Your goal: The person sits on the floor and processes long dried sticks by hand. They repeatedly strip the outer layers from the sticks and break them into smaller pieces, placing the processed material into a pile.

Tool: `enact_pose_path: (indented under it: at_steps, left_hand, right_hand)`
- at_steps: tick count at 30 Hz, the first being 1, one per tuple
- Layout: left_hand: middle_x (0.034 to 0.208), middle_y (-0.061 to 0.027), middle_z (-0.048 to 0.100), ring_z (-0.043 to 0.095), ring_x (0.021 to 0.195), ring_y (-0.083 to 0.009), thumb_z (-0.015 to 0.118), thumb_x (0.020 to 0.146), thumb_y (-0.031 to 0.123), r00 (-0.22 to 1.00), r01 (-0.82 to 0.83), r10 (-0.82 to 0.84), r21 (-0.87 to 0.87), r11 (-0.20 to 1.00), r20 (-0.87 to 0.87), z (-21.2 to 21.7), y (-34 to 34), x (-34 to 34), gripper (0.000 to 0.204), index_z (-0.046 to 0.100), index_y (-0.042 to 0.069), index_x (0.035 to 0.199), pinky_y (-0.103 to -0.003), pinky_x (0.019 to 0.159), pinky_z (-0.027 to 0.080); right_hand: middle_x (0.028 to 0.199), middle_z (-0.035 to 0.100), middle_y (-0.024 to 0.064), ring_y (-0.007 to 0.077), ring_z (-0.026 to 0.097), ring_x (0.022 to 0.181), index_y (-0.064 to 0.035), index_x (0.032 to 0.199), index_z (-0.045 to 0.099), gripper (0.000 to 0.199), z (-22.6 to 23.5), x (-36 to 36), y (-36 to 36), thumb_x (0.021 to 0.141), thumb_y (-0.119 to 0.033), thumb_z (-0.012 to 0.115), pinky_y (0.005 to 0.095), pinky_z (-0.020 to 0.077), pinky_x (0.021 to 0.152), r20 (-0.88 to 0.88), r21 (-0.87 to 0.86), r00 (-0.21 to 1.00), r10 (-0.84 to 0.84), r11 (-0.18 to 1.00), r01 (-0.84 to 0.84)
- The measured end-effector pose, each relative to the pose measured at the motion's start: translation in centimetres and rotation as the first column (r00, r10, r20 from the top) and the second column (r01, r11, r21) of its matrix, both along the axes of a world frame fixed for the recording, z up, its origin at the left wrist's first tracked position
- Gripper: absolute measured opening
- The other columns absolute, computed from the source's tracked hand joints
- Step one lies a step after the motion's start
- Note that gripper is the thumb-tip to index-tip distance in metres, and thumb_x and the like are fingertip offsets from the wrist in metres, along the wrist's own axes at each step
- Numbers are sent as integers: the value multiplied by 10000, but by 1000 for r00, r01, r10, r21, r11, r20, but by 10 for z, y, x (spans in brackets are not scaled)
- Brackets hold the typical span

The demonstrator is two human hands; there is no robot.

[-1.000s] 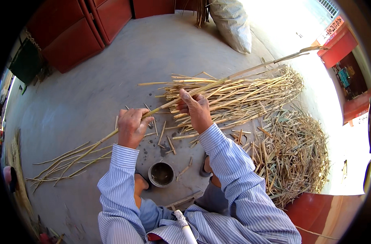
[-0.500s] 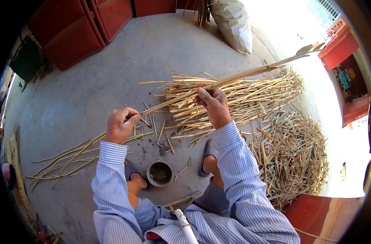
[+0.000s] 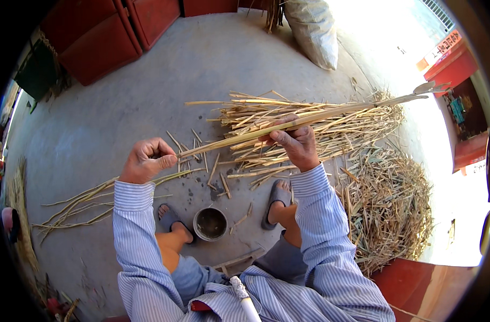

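Observation:
A long dry plant stalk (image 3: 231,141) with leafy sheath stretches across in front of me, its far tip rising to the right. My left hand (image 3: 147,162) pinches its thin left end between thumb and fingers. Farther along, my right hand (image 3: 294,143) is closed round the stalk near its middle. Beneath the right hand lies a pile of straw-coloured stalks (image 3: 330,126) on the floor. Several longer peeled-looking stalks (image 3: 81,206) spread out below and left of my left hand. Short cut pieces (image 3: 212,170) are scattered between the hands.
A small bowl of dark liquid (image 3: 210,224) stands between my feet. Right of my legs is a heap of dry leaf scraps (image 3: 392,209). Red cabinets (image 3: 100,45) and a pale woven sack (image 3: 312,32) stand at the back. A lit cigarette (image 3: 246,305) shows at the bottom.
Both hands still hold the stalk. My left hand has moved a little left and down, and the stalk's far tip has swung right and lower. The right hand has shifted slightly right.

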State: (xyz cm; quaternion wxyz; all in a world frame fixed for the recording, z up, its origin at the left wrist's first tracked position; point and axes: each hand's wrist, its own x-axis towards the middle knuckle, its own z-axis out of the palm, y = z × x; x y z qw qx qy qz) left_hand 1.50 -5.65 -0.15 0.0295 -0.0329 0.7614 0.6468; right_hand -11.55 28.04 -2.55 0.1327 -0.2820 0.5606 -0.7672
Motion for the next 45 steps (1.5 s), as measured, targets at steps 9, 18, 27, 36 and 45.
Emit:
enact_pose_path:
  at_steps: [9,18,27,36,45]
  left_hand:
    - [706,-22,629,538,623,-64,779,801,151,998,-20,24,55,998,-64,13,2,-3,200,634,14,816,-208,564,422]
    - [687,20,568,479,625,-45,796,768,124,999,49,-50,-195,980,-1,-8,13,-8,207,617,21,780,-216,558,394]
    - [692,-24,600,547,643,-89,715,812,75,990,-74,9,-464,883,-140,-20,-2,-6,150,584,3,800,-258,591,443]
    - [703,-110,617,587,662,-272,751,739,97,931,-235,-39,-676,698,-364,-9,14,-1,184,593,18,790,-376,612,443]
    - [724,-58,657,589,679,-232,755,763,216,875,-215,-183,-699,682,-449,-16,61,-23,208,646,65,854,-372,678,374]
  right_hand:
    - [854,672,93,140,664,708,6,995,614,178,-23,-37,74,942,-164,616,231,587,609,357,-10,755,-550,806,592]
    - [1304,546,200,243,594,1142,2,1234,517,304,15,-12,70,966,-136,557,331,528,933,479,-373,856,-192,839,397]
    - [924,705,88,161,693,829,-43,1033,609,214,3,-14,32,935,-231,637,259,572,716,297,-5,866,-403,906,423]
    - [869,695,71,138,687,756,-43,968,610,230,-6,-19,32,928,-265,649,211,546,606,419,175,731,-538,838,517]
    - [976,693,117,178,690,875,-22,1050,599,229,-13,24,-53,943,-224,624,257,577,724,415,15,892,-180,981,192]
